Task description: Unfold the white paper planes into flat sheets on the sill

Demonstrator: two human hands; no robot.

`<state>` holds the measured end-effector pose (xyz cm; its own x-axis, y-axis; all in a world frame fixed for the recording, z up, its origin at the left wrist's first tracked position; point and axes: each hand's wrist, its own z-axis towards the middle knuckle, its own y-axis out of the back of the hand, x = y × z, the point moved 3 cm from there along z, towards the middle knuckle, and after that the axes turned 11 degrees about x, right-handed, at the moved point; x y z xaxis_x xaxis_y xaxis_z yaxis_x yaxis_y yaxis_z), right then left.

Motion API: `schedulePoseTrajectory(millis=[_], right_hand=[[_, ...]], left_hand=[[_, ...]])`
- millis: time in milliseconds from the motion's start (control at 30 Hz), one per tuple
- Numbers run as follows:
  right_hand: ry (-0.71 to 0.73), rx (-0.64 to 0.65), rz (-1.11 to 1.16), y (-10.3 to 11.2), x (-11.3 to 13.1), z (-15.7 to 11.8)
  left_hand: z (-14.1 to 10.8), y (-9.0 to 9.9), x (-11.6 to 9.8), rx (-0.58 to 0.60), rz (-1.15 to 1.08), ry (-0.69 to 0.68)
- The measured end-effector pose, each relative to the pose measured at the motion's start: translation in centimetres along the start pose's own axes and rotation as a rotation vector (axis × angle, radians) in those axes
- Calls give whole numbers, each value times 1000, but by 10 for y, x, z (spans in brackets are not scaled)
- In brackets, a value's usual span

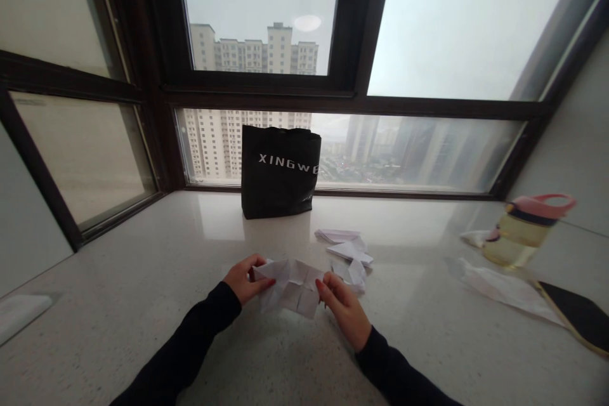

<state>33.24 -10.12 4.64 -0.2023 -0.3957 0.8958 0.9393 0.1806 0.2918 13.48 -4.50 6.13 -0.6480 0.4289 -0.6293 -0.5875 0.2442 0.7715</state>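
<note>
My grip is clamped at both ends of one piece: my left hand [245, 279] pinches one side of the creased white paper [299, 292] between thumb and fingers, and my right hand [345, 309] pinches the other. The paper lies between me and the black bag [280, 174], nearer to me than the bag and more or less straight in front of it. Its lower folds are blurred, so I can't quite tell whether they touch the bench [124, 304].

The likeliest trouble is a tear: if my hands pull apart unevenly, a crease could split. Too light a pinch would let a flap slip and spring open, and too hard a squeeze could set a wrong crease. My right hand is also just beside the folded papers [347, 252], in front of the bag and to its right; a careless sweep of the knuckles could scatter them.

Beyond the bag, the window frame [419, 193] closes off the far side. Well to the bag's right, the bottle [516, 235], a crumpled white sheet [504, 288] and a dark-topped flat object [578, 314] limit how far that elbow can swing. I have more room to the bag's left, where the white object [21, 314] sits far over, well apart from my sleeve [190, 342].
</note>
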Motion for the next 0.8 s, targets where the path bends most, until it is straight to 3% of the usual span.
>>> schedulePoseTrajectory(millis=[267,433,633,800], right_hand=[[-20,-109,156,9,7,-1],[-41,-180,379,11,-5,0],[-133,-150,502,4,-13,3],[-184,-102,512,-4,-17,4]], left_hand=[[-4,5,-10,-83,-109,-187],[-4,-3,-10,-65,-445,-294],[-11,-17,-25,-11,-498,-447],[-13,-29,-34,-10,-620,-451]])
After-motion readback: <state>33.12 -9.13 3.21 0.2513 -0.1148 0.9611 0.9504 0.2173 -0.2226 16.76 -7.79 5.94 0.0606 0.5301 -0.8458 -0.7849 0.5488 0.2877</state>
